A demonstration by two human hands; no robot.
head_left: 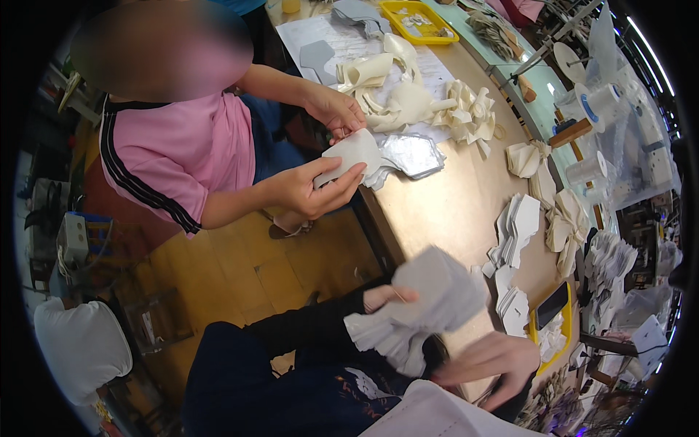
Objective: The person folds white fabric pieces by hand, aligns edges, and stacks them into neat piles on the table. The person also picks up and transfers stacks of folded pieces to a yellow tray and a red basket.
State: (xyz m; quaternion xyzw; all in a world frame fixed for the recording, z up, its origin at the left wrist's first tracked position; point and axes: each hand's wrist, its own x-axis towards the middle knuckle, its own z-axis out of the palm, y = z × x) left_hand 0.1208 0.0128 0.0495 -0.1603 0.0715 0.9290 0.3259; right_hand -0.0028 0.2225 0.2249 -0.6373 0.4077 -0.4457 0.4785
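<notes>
Near the table's front edge, my left hand grips a bundle of thin white-grey cut pieces. The bundle is blurred; its lower part fans out in loose flaps. To its right my right hand hangs with fingers stretched apart, smeared by motion, and nothing shows in it. Beyond it on the table lie stacks of white cut pieces. Across from me, a co-worker in a pink shirt holds a white flat piece in both hands.
On the table lie cream fabric pieces and a clear-topped grey stack. A yellow tray stands far off; another yellow tray at right bears a dark phone-like slab. Thread spools stand along the right. A padded stool is at left.
</notes>
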